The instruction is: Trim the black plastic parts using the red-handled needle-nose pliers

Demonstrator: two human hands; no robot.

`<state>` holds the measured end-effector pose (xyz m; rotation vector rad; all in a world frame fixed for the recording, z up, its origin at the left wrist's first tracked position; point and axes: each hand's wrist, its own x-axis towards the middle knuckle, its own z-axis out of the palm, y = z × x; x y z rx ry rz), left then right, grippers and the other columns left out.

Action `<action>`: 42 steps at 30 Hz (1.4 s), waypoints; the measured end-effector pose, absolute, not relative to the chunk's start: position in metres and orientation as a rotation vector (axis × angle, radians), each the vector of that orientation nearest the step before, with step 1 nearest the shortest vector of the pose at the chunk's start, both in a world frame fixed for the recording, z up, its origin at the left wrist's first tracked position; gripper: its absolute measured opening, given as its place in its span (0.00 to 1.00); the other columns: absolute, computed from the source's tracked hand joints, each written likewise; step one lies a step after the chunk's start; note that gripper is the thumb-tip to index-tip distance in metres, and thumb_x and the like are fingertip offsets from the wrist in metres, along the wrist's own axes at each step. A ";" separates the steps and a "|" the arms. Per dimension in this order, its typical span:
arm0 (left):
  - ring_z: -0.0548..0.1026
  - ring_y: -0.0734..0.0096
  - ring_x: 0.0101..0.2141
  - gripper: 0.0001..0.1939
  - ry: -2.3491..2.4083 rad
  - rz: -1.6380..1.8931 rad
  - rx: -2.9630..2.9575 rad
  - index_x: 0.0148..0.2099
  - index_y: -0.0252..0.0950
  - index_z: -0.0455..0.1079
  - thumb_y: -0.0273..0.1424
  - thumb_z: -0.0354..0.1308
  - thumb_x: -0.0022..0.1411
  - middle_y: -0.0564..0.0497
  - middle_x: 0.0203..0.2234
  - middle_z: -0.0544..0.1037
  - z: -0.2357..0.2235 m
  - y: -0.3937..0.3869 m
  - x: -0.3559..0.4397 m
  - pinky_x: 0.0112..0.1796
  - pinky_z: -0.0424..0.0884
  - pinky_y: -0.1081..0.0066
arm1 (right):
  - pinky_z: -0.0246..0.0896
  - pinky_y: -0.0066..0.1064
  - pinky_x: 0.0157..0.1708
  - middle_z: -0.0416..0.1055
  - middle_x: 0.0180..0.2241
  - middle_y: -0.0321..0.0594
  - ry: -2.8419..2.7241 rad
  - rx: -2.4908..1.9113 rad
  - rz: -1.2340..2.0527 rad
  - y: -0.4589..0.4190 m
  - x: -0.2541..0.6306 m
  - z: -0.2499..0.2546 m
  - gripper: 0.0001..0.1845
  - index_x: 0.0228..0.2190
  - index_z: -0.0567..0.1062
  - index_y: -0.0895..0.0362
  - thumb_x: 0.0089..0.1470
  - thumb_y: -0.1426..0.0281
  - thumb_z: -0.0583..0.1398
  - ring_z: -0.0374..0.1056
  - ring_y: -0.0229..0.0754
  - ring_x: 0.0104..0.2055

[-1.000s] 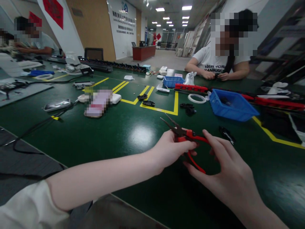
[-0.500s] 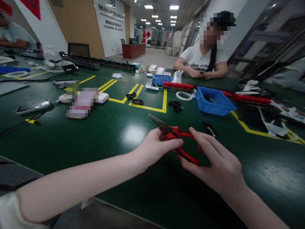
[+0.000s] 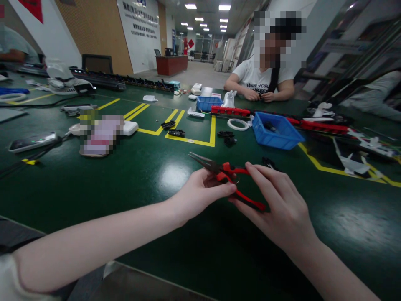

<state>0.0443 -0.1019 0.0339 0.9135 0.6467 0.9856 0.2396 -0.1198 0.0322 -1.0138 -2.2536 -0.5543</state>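
Note:
A pair of needle-nose pliers [image 3: 224, 168] with red handles is held above the green table, its long jaws pointing up and to the left. Around the pivot area my left hand [image 3: 200, 190] is closed, thumb pressed on the lower handle. My right hand [image 3: 278, 202] has its fingertips on the upper handle and its thumb by the lower one, so the handles lie between them, spread apart. Behind the right hand a black part [image 3: 270, 162] lies partly hidden. Several small black parts rest beyond the jaws, among them a black clip [image 3: 177, 133].
A blue bin [image 3: 277, 136] holding dark parts stands beyond my right hand, beside a white tape roll [image 3: 238, 124]. To the left lie a phone [image 3: 105, 133] and cables. A co-worker [image 3: 261, 79] sits across the green table [image 3: 103, 188], which bears yellow tape lines [image 3: 194, 142].
The view has shifted slightly, so the table things sit a little farther left. The lower plier handle stands wider from the upper one; both hands keep their hold.

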 end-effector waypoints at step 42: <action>0.70 0.58 0.43 0.29 0.412 0.391 2.569 0.55 0.43 0.68 0.47 0.66 0.54 0.48 0.47 0.72 -0.013 0.008 -0.007 0.42 0.64 0.64 | 0.71 0.38 0.40 0.75 0.40 0.49 -2.332 -0.879 -0.439 -0.021 0.261 0.008 0.24 0.47 0.70 0.59 0.49 0.64 0.64 0.73 0.48 0.42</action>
